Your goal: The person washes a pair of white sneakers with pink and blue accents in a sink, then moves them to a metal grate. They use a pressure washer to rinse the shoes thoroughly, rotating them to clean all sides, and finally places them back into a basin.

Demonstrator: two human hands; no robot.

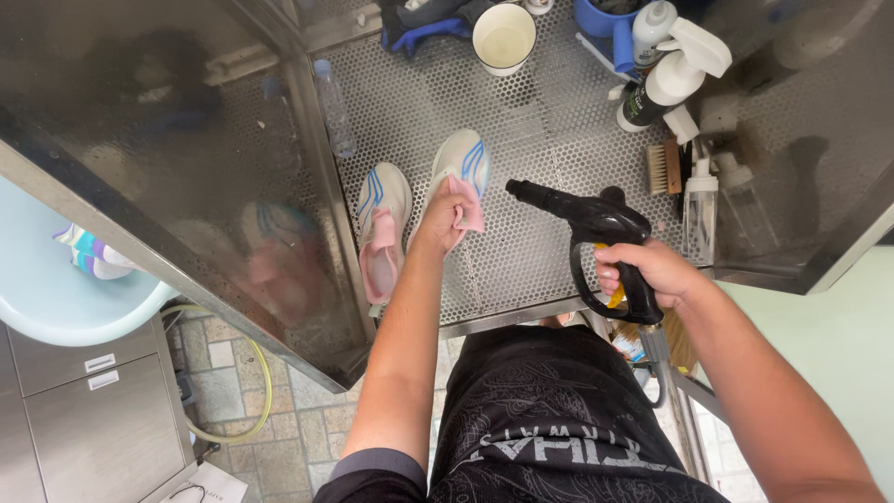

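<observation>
Perforated steel surface (549, 140) carries two shoes; the left hand (445, 222) grips the shoe (461, 168) at 12 o'clock by its pink lining, the right hand (652, 272) clenches the spray gun (587, 224), best aimed low, away from the bottles (666, 84).

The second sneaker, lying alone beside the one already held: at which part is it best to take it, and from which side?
Probably at the heel opening of the free sneaker. Its pink collar faces up and sits nearest the person, with the toe pointing away. The left hand, now on the other sneaker, could come from the near side; the right hand holds the black spray gun.
</observation>
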